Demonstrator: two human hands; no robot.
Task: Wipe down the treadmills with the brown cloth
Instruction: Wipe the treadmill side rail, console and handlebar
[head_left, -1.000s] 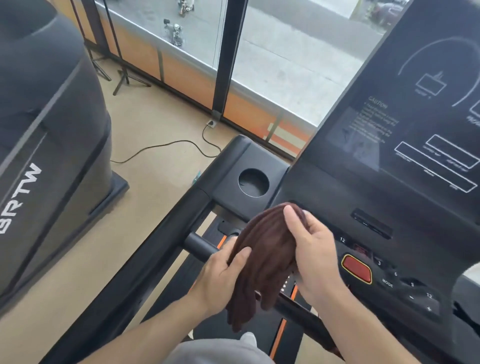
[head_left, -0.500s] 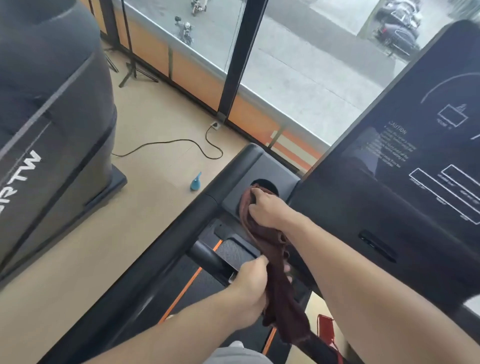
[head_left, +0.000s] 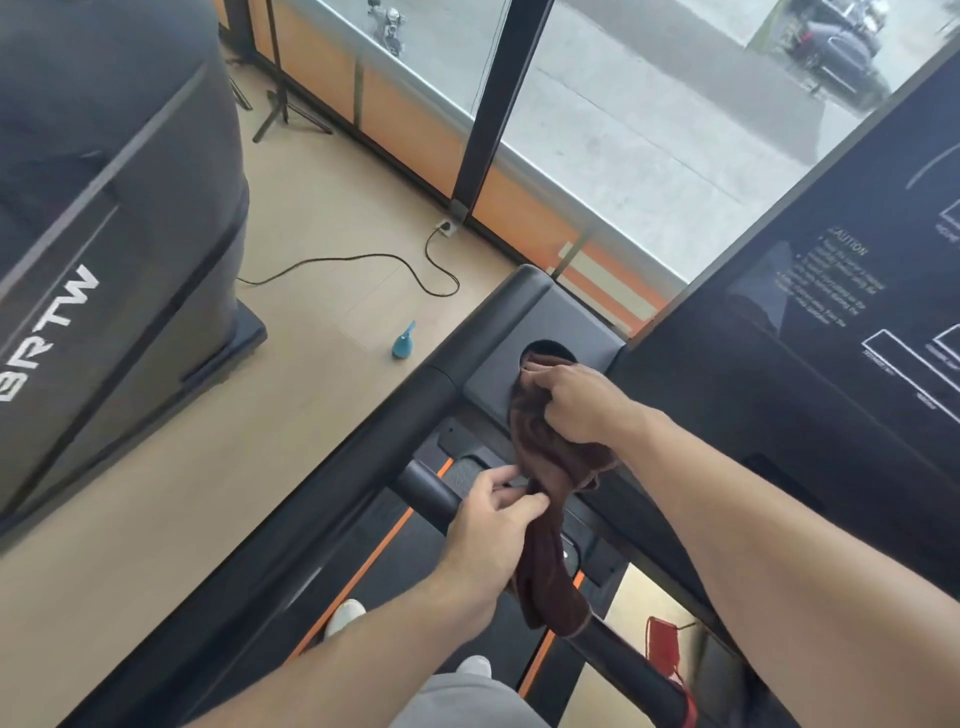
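Note:
I stand on a black treadmill (head_left: 363, 447) with a dark console screen (head_left: 831, 291) at the right. The brown cloth (head_left: 550, 561) hangs from the cup holder (head_left: 545, 349) down across the front handlebar. My right hand (head_left: 576, 400) grips the cloth's upper end and pushes it into the cup holder opening. Lower down, my left hand (head_left: 488, 525) pinches the cloth's middle between thumb and fingers, beside the handlebar. The cloth's lower end dangles loose.
A second treadmill (head_left: 104, 249) with white lettering stands at the left. On the floor between them lie a small blue spray bottle (head_left: 403, 342) and a black power cable (head_left: 363, 260). A glass wall with a black post (head_left: 493, 104) runs ahead. A red item (head_left: 662, 642) lies low right.
My right hand carried the cloth from the console buttons up to the cup holder and now presses it inside. My left hand slid along the cloth near the handlebar. My view tilted up.

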